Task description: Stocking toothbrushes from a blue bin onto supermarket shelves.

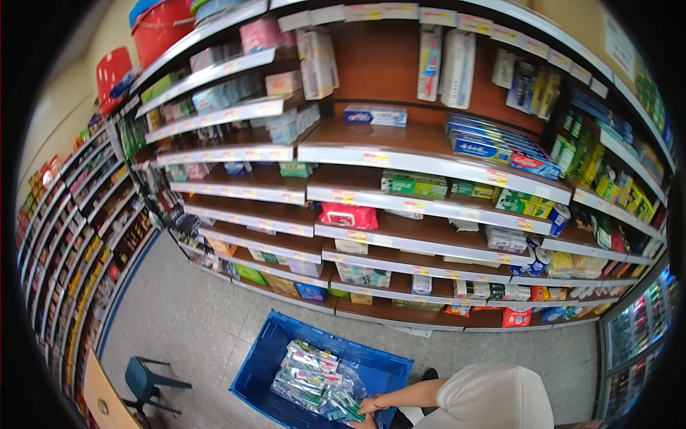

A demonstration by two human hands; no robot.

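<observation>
My right hand [370, 405] reaches into a blue plastic crate [321, 328] on the floor and grips green-toned packaged toothbrushes [351, 412]. Below it, my left hand [365, 422] is cut by the picture's bottom edge; its fingers are near the same packs, but its grip is not clear. More toothbrushes in clear blister packs [305, 375] lie piled in the crate's left and middle part. Crumpled clear plastic wrap [351, 378] lies beside the pile.
Shelves [396, 161] hold toothpaste boxes [477, 142] and hanging toothbrush packs [457, 68]. A pink wipes pack [348, 215] lies lower. A dark plastic stool [147, 375] and wooden tabletop [102, 394] stand left; a glass-door cooler [635, 327] stands right.
</observation>
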